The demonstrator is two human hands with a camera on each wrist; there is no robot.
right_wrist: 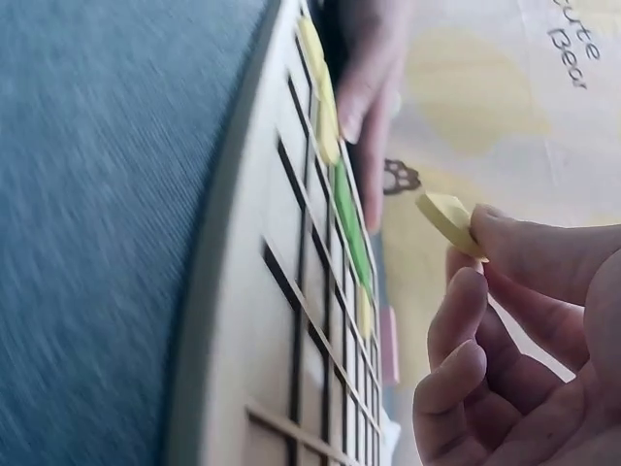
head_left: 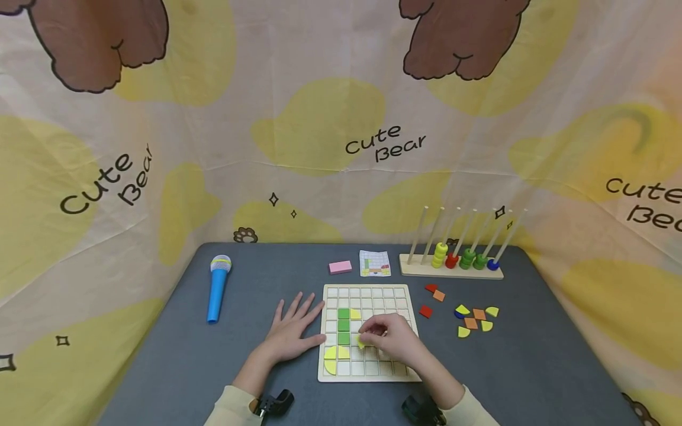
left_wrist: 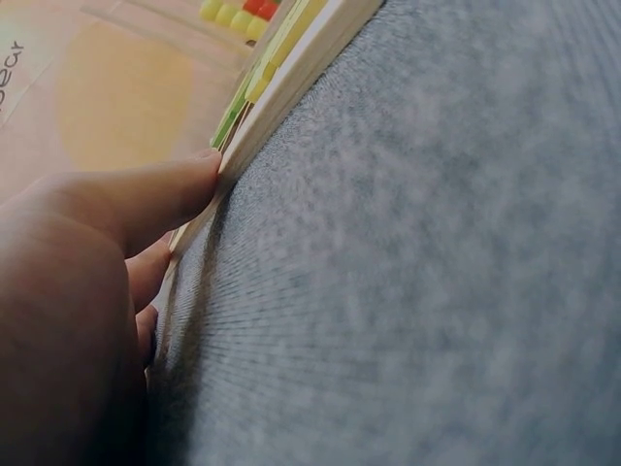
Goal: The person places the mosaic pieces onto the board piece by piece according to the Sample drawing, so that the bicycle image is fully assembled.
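Observation:
A wooden grid board [head_left: 362, 379] lies flat on the table. My left hand [head_left: 290, 332] rests beside it with spread, straight fingers; in the left wrist view the thumb [left_wrist: 184, 184] touches the board's edge. My right hand [head_left: 391, 340] is over the middle of the grid. It pinches a small yellow piece [right_wrist: 448, 223] between thumb and finger, held above the board in the right wrist view. Several green squares [head_left: 343, 326] form a column on the grid. A yellow piece [head_left: 355, 314] sits right of the top one, and rounded yellow pieces [head_left: 330, 367] lie at lower left.
Loose red, orange, blue and yellow pieces [head_left: 471, 323] lie to the board's right. Behind stand a peg rack [head_left: 421, 271] with coloured beads, a pattern card [head_left: 375, 260] and a pink block [head_left: 340, 267]. A blue toy microphone [head_left: 216, 293] lies at left.

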